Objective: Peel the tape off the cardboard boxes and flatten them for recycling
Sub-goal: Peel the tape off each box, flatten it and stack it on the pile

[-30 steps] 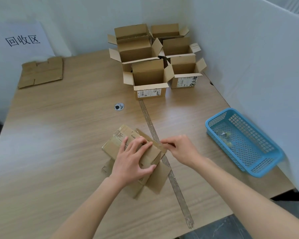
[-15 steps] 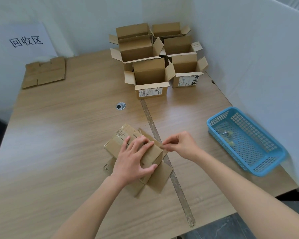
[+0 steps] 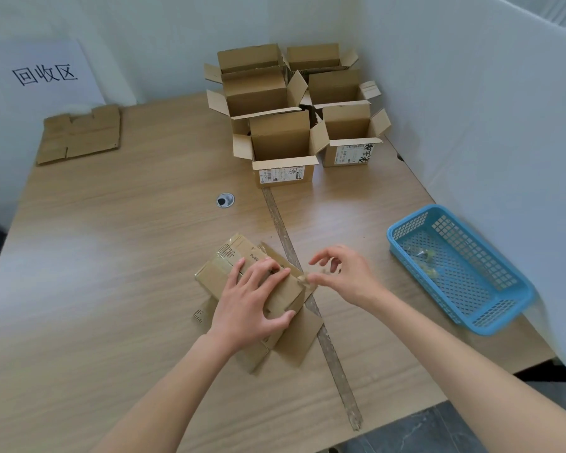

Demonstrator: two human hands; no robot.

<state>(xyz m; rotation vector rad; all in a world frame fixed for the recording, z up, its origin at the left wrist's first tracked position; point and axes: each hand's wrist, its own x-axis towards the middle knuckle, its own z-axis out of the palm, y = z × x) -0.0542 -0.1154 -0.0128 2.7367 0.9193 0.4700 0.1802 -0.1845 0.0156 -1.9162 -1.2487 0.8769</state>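
While the left hand [image 3: 254, 302] lies palm-down on the cardboard box [image 3: 258, 286], its fingers [image 3: 268, 268] are spread flat over the top and the thumb [image 3: 280, 318] hooks round the near right edge, holding the box against the wooden surface [image 3: 111, 256]. Left forearm enters from the bottom, angled up and right. Box is on its side, near centre of the surface, flaps splayed out beneath it, printed label on the far end.

Right hand [image 3: 347, 276] sits just right of the box, wrist bent, forearm coming in from the bottom-right corner. Thumb and index pinch a small crumpled bit of tape [image 3: 307, 278] at the box's upper right corner; the other fingers are lifted and loosely curled. Hand is motion-blurred, so whether the tape end is attached to the box cannot be told.

A long tape strip [image 3: 307, 305] runs along the surface from the far boxes to the near edge, passing under the right side of the box.

Six open boxes [image 3: 294, 103] are clustered at the far side. Flattened cardboard [image 3: 79, 135] lies far left below a paper sign [image 3: 43, 73]. Blue basket [image 3: 458, 269] at right holds a few clear scraps. Small round grommet [image 3: 225, 200] is left of the strip.
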